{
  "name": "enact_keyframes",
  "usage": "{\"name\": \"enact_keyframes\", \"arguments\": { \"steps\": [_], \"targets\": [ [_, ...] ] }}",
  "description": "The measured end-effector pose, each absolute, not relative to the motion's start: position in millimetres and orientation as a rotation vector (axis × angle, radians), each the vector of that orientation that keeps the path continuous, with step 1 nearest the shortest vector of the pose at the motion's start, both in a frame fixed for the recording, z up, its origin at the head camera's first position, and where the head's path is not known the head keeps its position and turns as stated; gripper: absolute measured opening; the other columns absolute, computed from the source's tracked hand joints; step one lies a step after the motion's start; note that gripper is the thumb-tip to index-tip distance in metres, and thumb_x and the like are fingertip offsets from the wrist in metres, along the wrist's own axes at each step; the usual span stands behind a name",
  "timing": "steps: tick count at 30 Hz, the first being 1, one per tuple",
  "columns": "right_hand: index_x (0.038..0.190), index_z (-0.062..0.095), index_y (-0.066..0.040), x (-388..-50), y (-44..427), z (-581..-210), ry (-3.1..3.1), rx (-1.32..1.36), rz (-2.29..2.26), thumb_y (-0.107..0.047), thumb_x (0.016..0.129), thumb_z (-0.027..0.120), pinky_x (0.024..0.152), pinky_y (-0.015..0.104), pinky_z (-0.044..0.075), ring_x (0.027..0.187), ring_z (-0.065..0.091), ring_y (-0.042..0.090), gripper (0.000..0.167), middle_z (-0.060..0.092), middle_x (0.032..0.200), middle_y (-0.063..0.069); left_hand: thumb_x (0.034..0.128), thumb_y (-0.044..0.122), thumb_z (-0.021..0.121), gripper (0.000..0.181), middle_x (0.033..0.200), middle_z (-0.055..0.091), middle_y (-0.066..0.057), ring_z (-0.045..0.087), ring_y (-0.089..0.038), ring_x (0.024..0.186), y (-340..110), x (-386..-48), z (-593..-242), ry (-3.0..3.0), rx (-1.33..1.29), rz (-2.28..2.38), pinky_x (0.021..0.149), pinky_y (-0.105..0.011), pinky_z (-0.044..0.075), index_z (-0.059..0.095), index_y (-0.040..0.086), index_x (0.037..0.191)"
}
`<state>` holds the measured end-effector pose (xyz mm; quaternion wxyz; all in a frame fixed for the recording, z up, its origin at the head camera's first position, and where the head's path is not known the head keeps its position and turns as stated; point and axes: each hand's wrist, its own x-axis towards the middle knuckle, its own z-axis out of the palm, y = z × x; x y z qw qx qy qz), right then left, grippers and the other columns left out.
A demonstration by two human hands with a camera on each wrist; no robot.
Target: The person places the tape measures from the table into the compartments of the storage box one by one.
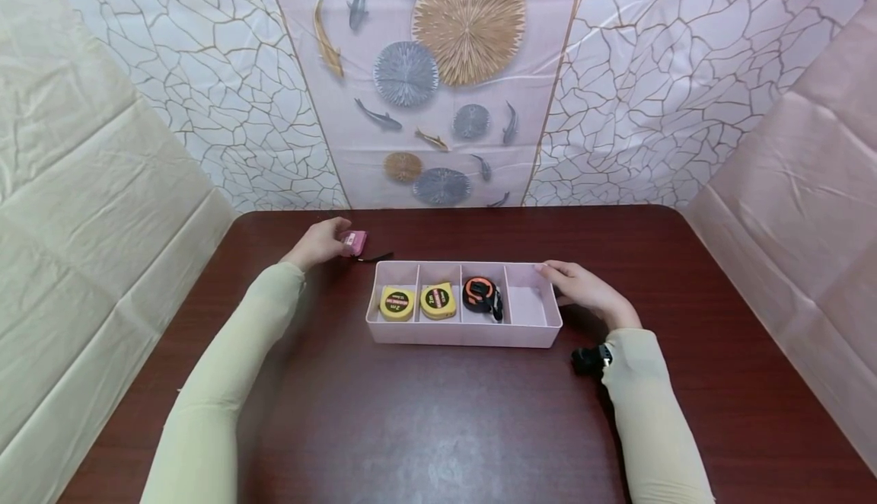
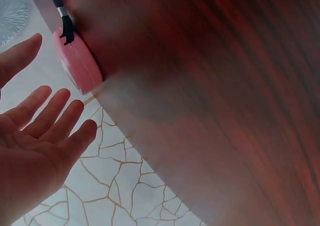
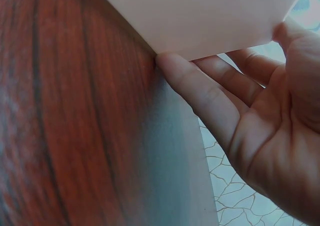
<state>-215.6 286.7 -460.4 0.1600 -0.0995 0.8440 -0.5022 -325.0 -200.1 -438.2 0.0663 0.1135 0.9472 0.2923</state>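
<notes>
My left hand [image 1: 320, 244] is at the far left of the table, beside a pink tape measure [image 1: 355, 241] with a black strap. In the left wrist view its fingers are spread and relaxed, apart from the pink tape measure [image 2: 79, 63]. A pale pink divided box [image 1: 460, 335] stands mid-table. My right hand [image 1: 582, 288] holds its right end, thumb on the rim and fingers against the outer wall [image 3: 210, 20]. From left, the compartments have a yellow tape measure [image 1: 397, 303], another yellow tape measure [image 1: 438, 301] and a black-and-orange tape measure [image 1: 481, 295]; the rightmost shows bare floor.
The dark red-brown wooden table [image 1: 425, 420] extends around the box. A patterned cloth wall [image 1: 438, 108] rises behind its far edge, with pale cloth on both sides. A black device [image 1: 591, 359] sits at my right wrist.
</notes>
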Motion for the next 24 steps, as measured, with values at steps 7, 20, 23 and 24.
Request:
{"name": "enact_keyframes", "arguments": {
  "steps": [7,20,23,24],
  "targets": [
    [0.140,0.048,0.008,-216,286,-461,2.402,-0.282,-1.445,-0.040,0.108,0.045,0.092,0.052,0.054,0.118,0.056,0.033,0.058,0.053,0.135,0.026,0.0853,0.012,0.075,0.070,0.135,0.054,-0.029,0.053,-0.037,0.118,-198,-327,-445,2.872,0.357,0.783,0.108,-0.050,0.040,0.044,-0.009,0.145],
    [0.140,0.048,0.007,-216,287,-461,2.409,-0.253,-1.425,-0.042,0.107,0.046,0.092,0.052,0.054,0.120,0.054,0.037,0.059,0.051,0.136,0.027,0.0827,0.016,0.079,0.079,0.141,0.048,-0.033,0.047,-0.042,0.127,-195,-331,-456,2.870,0.361,0.775,0.114,-0.050,0.033,0.040,-0.013,0.145],
    [0.141,0.047,0.008,-216,286,-461,2.402,-0.256,-1.429,-0.041,0.108,0.045,0.092,0.052,0.054,0.120,0.054,0.036,0.059,0.051,0.136,0.027,0.0830,0.016,0.079,0.080,0.141,0.047,-0.032,0.048,-0.041,0.125,-195,-331,-457,2.872,0.345,0.768,0.113,-0.049,0.034,0.039,-0.012,0.146],
    [0.141,0.047,0.008,-216,285,-461,2.399,-0.257,-1.432,-0.041,0.108,0.045,0.092,0.052,0.054,0.120,0.054,0.036,0.059,0.051,0.136,0.027,0.0830,0.016,0.079,0.080,0.141,0.047,-0.032,0.048,-0.041,0.125,-195,-332,-457,2.873,0.340,0.765,0.113,-0.049,0.034,0.038,-0.012,0.146]
  ]
}}
